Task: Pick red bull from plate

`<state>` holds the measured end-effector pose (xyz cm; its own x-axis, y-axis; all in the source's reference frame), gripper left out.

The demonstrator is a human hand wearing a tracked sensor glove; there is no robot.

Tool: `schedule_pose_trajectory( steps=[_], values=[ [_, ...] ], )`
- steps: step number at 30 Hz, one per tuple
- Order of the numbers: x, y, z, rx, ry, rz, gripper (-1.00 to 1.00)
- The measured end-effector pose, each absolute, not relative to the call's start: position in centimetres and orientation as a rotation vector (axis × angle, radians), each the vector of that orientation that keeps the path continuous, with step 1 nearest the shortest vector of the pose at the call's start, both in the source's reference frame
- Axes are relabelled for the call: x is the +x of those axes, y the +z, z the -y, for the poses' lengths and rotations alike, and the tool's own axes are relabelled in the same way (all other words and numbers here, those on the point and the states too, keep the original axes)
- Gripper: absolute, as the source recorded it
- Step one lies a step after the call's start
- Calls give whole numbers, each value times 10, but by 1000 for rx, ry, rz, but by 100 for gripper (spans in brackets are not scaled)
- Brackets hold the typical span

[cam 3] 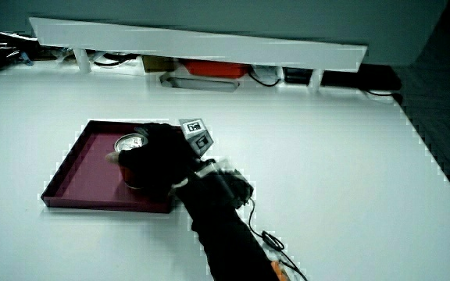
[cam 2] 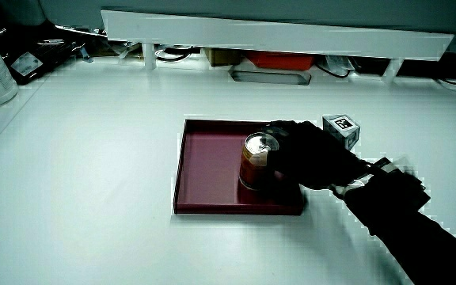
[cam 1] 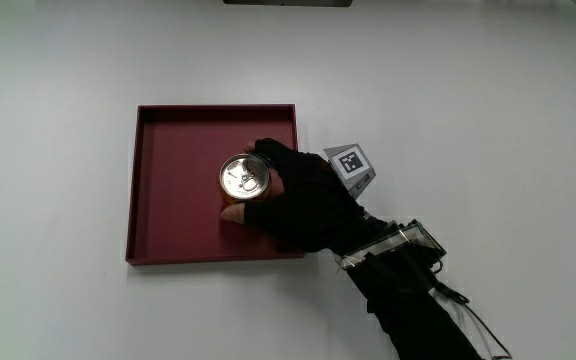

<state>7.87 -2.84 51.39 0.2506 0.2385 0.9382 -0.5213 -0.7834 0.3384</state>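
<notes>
1. The Red Bull can point(cam 1: 244, 178) stands upright inside the dark red plate point(cam 1: 168, 150), a square tray with a low rim, toward the side where the hand has reached in. Its silver top with the pull tab faces up in the main view.
2. The hand point(cam 1: 303, 198) is wrapped round the can's side, with the fingers point(cam 1: 268, 150) curled round it and a bare thumb tip point(cam 1: 236, 213) pressing on the part nearer the person. In a side view point(cam 2: 307, 158) the glove covers much of the can's wall.
3. The patterned cube point(cam 1: 352, 166) rides on the back of the hand, just outside the plate's rim, and the forearm point(cam 1: 418, 305) runs back toward the person.
4. The can's base looks to be resting on the plate, so I'd say this is the grasp step, with the lift not yet made.
5. Next calls for a firm squeeze and a straight rise, high enough that the base clears the rim before any sideways travel.
6. The white table point(cam 1: 58, 80) lies bare around the plate, and a low partition point(cam 2: 275, 36) stands at the table's edge.
</notes>
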Motion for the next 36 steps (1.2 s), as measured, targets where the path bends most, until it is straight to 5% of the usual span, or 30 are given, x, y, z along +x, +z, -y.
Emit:
schedule_pose_trajectory(
  steps=[16,36],
  values=[
    [77,516,29,1943,1595,199,100],
    [73,492,23,2034,1746,266,100]
  ],
)
